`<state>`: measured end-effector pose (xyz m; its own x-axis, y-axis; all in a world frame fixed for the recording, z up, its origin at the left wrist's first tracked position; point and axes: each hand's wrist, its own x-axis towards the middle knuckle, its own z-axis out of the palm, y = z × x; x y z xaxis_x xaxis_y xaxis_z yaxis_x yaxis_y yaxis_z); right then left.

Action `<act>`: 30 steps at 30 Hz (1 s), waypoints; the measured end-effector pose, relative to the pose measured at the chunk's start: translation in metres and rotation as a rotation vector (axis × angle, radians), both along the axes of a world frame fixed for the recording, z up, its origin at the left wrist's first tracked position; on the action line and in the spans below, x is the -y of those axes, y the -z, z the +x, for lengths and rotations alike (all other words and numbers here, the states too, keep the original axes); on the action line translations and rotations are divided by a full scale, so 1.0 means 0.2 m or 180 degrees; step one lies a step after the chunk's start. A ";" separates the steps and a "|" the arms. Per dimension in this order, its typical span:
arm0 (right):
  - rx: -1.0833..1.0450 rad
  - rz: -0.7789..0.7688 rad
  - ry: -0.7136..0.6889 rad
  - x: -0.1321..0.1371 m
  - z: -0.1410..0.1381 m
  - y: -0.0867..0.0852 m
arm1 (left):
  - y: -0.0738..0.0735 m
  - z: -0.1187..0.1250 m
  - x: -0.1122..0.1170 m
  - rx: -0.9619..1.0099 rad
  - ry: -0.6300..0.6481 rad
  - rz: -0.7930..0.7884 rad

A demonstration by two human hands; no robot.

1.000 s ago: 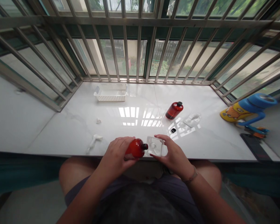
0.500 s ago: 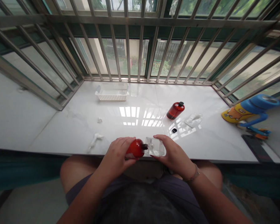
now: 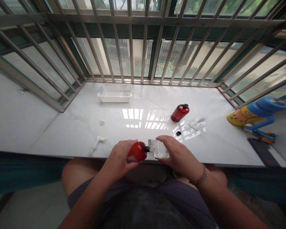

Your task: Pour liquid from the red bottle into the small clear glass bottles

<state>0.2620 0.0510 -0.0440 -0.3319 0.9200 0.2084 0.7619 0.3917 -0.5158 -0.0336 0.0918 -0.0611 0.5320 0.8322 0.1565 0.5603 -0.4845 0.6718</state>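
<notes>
Rolled right hand [image 3: 178, 156] further over clear pouch [image 3: 157, 150] vs 1 s ago, gripping it from above now. Keeps left hand [image 3: 118, 159] clenched round red bottle [image 3: 137, 151], tipped sideways w/ neck at pouch mouth, over near edge of surface [image 3: 73, 133]. Prob. mid-pour; no shift in alignment.

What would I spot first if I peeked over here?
The hands at the near edge of the white ledge catch the eye first: the left hand tips a red bottle with its neck against a clear pouch held in the right hand. A second bottle lies farther back on the right. A blue and yellow toy is at the far right.
</notes>
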 end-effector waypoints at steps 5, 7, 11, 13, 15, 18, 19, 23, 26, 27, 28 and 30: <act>0.0175 0.0005 -0.0086 -0.01 -0.01 -0.04 | 0.02 0.00 0.00 0.0088 -0.0004 -0.0156; 0.0236 0.0018 -0.0115 -0.01 -0.01 -0.05 | 0.02 0.00 0.00 0.0092 -0.0020 -0.0200; 0.0328 0.0048 -0.0161 -0.02 -0.01 -0.06 | 0.03 0.00 0.01 0.0102 -0.0052 -0.0252; 0.0360 0.0058 -0.0161 -0.02 -0.01 -0.06 | 0.03 0.00 0.01 0.0118 -0.0063 -0.0279; 0.0395 0.0060 -0.0151 -0.02 -0.01 -0.06 | 0.04 0.01 0.01 0.0138 -0.0069 -0.0307; 0.0493 0.0078 -0.0153 -0.02 -0.01 -0.07 | 0.05 0.01 0.01 0.0166 -0.0078 -0.0349; 0.0544 0.0087 -0.0159 -0.02 -0.01 -0.08 | 0.05 0.01 0.01 0.0170 -0.0081 -0.0361; 0.0719 0.0110 -0.0175 -0.02 -0.01 -0.09 | 0.06 0.01 0.01 0.0169 -0.0077 -0.0378; 0.0732 0.0122 -0.0172 -0.02 -0.01 -0.09 | 0.06 0.01 0.01 0.0181 -0.0065 -0.0397; 0.0736 0.0123 -0.0170 -0.02 -0.01 -0.09 | 0.06 0.01 0.01 0.0182 -0.0063 -0.0410; 0.0747 0.0121 -0.0169 -0.02 -0.01 -0.09 | 0.06 0.01 0.01 0.0181 -0.0064 -0.0422; 0.0775 0.0112 -0.0166 -0.02 -0.01 -0.10 | 0.06 0.01 0.01 0.0178 -0.0063 -0.0434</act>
